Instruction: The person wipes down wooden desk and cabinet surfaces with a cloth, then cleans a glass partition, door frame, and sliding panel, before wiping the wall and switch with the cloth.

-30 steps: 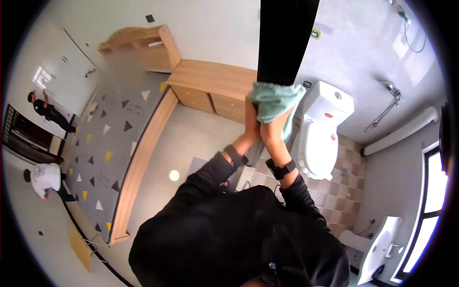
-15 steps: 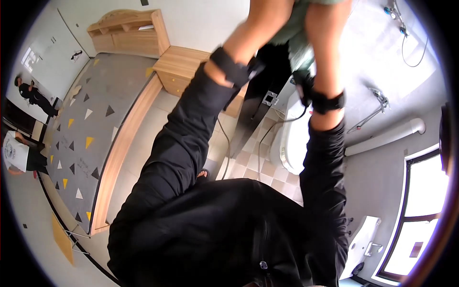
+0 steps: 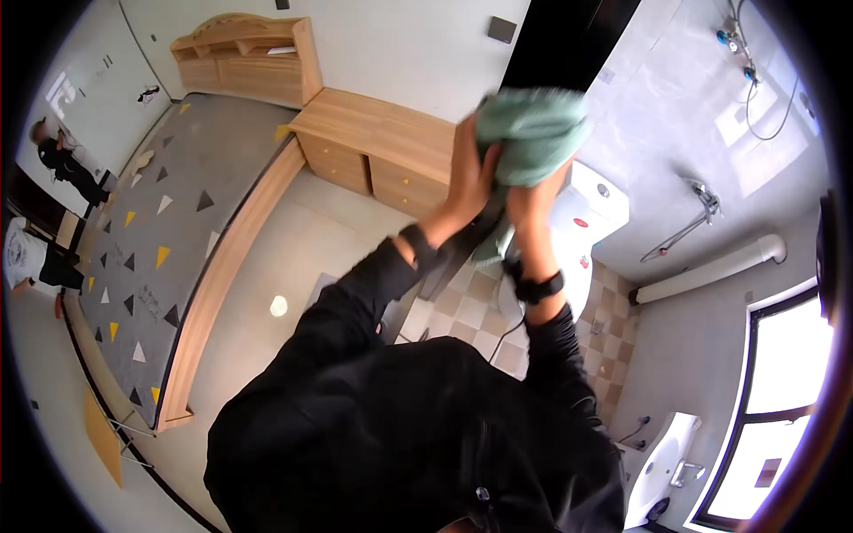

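Note:
A bunched green cloth (image 3: 536, 133), slightly blurred, is between my two hands against the black door frame (image 3: 569, 40). My left hand (image 3: 469, 173) is wrapped round its left side, with the thumb toward the cloth. Below and to the right, my right hand (image 3: 536, 197) grips the underside, its fingers mostly hidden by the fabric. A loose end of cloth hangs beneath, between my wrists. Both wrists carry black straps.
Wooden drawers (image 3: 382, 133) and a bed (image 3: 169, 231) stand left. A white toilet (image 3: 591, 209), a washbasin (image 3: 662, 466) and a window (image 3: 773, 409) are right. Two people (image 3: 67, 164) are at the far left.
Half a second ago my arms were stretched up to the top edge; now both hands and the cloth are lower and nearer me. The view has shifted a little.

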Action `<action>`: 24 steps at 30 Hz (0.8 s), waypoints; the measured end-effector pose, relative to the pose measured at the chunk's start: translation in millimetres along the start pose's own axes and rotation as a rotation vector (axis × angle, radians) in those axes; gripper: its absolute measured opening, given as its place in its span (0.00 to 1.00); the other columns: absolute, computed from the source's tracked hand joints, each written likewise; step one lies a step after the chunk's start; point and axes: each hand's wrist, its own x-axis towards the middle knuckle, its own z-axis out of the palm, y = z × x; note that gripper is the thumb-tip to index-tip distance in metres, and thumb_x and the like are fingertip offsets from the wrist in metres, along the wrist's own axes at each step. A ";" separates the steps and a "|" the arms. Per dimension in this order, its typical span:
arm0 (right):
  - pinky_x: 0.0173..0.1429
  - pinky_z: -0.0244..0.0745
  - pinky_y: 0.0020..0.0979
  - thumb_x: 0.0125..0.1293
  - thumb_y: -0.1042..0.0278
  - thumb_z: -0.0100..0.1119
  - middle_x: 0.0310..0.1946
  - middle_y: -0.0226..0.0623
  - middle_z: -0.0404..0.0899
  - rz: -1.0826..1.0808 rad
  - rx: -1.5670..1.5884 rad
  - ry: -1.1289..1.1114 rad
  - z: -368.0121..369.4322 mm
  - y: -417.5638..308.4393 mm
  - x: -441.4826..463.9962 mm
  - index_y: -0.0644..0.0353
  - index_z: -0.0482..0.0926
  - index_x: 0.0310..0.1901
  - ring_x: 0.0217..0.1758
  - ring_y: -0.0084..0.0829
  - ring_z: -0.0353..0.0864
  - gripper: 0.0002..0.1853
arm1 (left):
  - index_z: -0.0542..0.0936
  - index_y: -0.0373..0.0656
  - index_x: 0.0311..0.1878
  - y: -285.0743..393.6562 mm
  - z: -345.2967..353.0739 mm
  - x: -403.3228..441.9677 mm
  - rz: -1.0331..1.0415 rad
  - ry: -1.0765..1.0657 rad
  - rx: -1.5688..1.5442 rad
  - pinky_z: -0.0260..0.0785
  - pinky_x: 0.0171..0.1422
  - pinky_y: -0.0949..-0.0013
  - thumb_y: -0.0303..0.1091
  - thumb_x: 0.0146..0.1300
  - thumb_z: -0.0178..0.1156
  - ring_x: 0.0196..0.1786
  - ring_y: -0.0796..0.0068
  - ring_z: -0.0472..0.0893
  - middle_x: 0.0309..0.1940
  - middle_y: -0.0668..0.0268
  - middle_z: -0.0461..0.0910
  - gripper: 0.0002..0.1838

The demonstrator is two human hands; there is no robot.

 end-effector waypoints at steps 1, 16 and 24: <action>0.60 0.57 0.39 0.54 0.67 0.57 0.52 0.50 0.64 -0.358 -0.225 0.054 1.5 -8.2 22.6 0.65 0.62 0.55 0.58 0.50 0.61 0.27 | 0.59 0.34 0.59 14.7 4.6 31.0 0.119 0.050 0.011 0.53 0.62 0.59 0.34 0.63 0.48 0.57 0.50 0.63 0.54 0.48 0.63 0.23; 0.53 0.64 0.42 0.54 0.65 0.56 0.46 0.52 0.70 -0.625 -0.397 0.193 12.1 -34.2 57.7 0.65 0.68 0.50 0.49 0.53 0.69 0.23 | 0.62 0.36 0.58 44.2 16.4 86.0 0.388 0.115 0.126 0.57 0.59 0.56 0.27 0.61 0.49 0.59 0.45 0.63 0.58 0.45 0.61 0.22; 0.48 0.70 0.36 0.57 0.71 0.51 0.45 0.48 0.75 0.182 -0.465 0.121 -6.7 33.4 -98.6 0.63 0.69 0.52 0.47 0.47 0.75 0.19 | 0.60 0.32 0.61 -28.3 -23.3 -74.5 0.244 -0.281 0.061 0.41 0.70 0.57 0.24 0.62 0.47 0.68 0.49 0.52 0.64 0.48 0.55 0.23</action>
